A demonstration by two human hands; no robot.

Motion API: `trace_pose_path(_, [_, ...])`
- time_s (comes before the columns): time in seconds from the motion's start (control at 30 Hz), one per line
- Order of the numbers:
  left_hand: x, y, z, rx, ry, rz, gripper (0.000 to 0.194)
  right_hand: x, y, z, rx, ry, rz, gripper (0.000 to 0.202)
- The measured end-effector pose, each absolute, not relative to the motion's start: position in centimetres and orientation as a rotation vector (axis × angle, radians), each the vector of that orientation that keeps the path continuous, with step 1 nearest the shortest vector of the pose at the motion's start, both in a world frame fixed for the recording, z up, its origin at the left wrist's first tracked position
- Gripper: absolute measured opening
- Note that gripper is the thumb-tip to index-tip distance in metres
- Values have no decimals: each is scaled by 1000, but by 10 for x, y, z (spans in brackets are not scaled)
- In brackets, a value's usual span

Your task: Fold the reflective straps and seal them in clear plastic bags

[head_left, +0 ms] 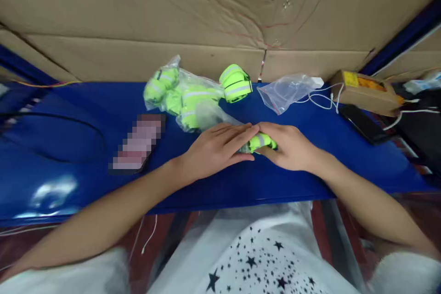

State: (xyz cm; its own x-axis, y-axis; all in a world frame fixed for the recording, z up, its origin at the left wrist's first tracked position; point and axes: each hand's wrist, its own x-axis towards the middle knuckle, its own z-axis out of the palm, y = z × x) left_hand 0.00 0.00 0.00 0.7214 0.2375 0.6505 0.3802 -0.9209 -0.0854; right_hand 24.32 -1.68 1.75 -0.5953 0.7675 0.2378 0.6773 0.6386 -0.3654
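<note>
Near the front of the blue table, my left hand (pixel 220 149) lies over a clear plastic bag, its fingers together and reaching to the right. My right hand (pixel 289 147) is wrapped round a neon yellow-green strap (pixel 262 141) with a grey stripe, part of it hidden under the fingers. The fingertips of both hands meet above the strap. Just behind them are bagged neon straps (pixel 198 96), and a loose rolled neon strap (pixel 236 83) stands beside these at the back.
A phone (pixel 139 142) lies at the left on the blue table (pixel 213 190). At the right are an empty clear bag (pixel 287 92), a white cable, a dark phone (pixel 363 123) and a cardboard box (pixel 372 94). Cardboard panels line the back.
</note>
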Motion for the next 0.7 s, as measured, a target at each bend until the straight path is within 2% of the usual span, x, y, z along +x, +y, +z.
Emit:
trace_pose_path(0.13, [3, -3, -1, -2730, -587, -936, 60, 240, -17, 7, -1176, -2473, 223, 29])
trace_pose_path(0.3, [0, 4, 1, -2694, -626, -1018, 67, 237, -19, 2, -1195, -2334, 133, 49])
trace_pose_path(0.47, [-5, 16, -1, -2587, -738, -996, 85, 243, -18, 9, -1065, -2504, 51, 37])
trace_pose_path(0.6, [-6, 20, -6, -2712, -736, -896, 76, 249, -12, 9, -958, -2590, 79, 44])
trace_pose_path(0.7, [-5, 19, -10, -2724, -698, -900, 72, 250, -11, 9, -896, -2574, 91, 38])
